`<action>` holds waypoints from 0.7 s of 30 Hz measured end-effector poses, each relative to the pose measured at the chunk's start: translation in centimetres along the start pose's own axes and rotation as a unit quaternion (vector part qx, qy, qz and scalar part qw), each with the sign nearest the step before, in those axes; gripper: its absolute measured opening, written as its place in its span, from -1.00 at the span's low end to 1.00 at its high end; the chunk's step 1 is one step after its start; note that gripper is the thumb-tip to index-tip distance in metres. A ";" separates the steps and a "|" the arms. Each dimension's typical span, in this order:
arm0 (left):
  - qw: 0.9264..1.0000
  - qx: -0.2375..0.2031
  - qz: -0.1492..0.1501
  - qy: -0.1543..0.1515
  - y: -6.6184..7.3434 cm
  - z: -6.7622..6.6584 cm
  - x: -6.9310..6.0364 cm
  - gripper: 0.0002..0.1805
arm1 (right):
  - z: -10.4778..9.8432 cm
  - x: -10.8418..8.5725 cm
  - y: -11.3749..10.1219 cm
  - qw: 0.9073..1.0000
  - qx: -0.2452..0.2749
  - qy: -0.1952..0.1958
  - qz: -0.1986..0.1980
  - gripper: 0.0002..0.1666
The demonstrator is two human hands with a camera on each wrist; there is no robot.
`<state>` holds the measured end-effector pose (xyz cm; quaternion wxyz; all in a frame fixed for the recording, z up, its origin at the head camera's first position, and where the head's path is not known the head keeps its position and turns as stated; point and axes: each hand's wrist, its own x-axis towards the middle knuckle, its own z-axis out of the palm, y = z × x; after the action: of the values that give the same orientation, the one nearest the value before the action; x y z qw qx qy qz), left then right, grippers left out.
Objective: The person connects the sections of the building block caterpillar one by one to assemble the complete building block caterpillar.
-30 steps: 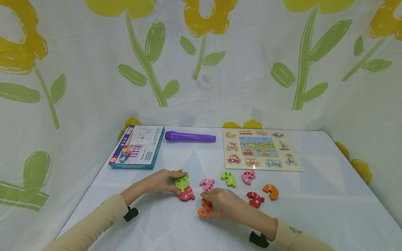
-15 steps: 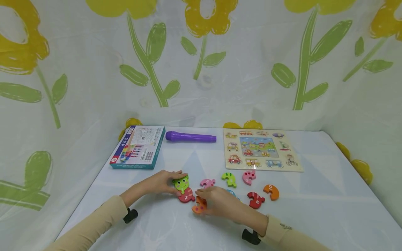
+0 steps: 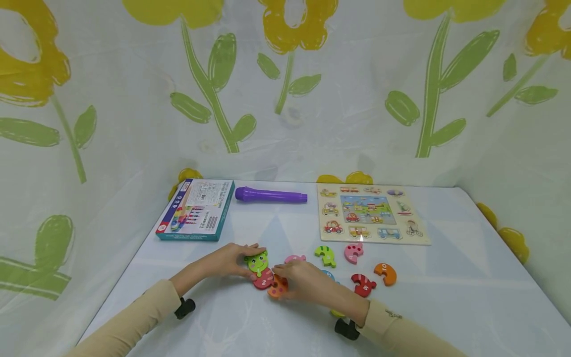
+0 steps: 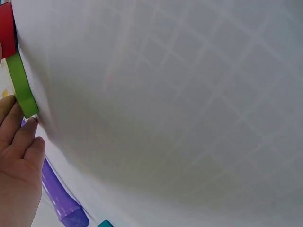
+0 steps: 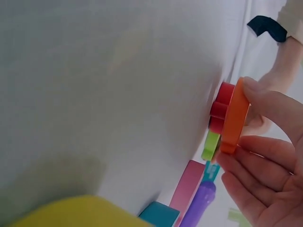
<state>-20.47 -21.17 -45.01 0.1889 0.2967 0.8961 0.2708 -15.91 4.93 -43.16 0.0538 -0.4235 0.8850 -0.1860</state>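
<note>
My left hand [image 3: 232,260] grips a green puzzle piece with a smiling face [image 3: 257,263], fingers at its top and thumb low on its left side. Joined below it is a red puzzle piece [image 3: 263,279] marked 2. Between thumb and fingertips, my right hand [image 3: 308,282] pinches an orange spotted puzzle piece [image 3: 277,287], set against the red piece's lower right; whether they interlock cannot be told. In the right wrist view the orange piece [image 5: 235,118] appears edge-on before the red one [image 5: 220,109]. The left wrist view catches the green piece's edge [image 4: 21,85] by the fingers.
Loose puzzle pieces lie right: pink [image 3: 294,258], green [image 3: 325,256], another pink [image 3: 353,253], red [image 3: 363,285], orange [image 3: 385,273]; blue [image 3: 328,273] and yellow [image 3: 337,313] are partly hidden. Behind are a box [image 3: 196,210], a purple toy microphone [image 3: 270,195] and a picture board [image 3: 373,214].
My right hand has slid the orange piece leftward and slightly up to the red piece. A blue and a yellow piece have come into view. My left hand has stayed in place.
</note>
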 end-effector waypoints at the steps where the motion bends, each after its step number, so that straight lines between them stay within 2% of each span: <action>1: 1.000 -0.001 0.000 0.000 0.0 0.0 0.0 -0.18 | 0.0 0.1 0.0 1.000 0.001 -0.001 0.002 -0.37; 21: 1.000 -0.011 0.007 -0.003 0.1 -0.1 -0.1 -0.19 | 0.1 1.0 0.1 0.999 -0.020 -0.022 0.023 -0.36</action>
<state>-20.35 -21.22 -44.88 0.1932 0.3015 0.8905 0.2807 -16.60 4.24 -43.26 0.0692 -0.4080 0.8967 -0.1570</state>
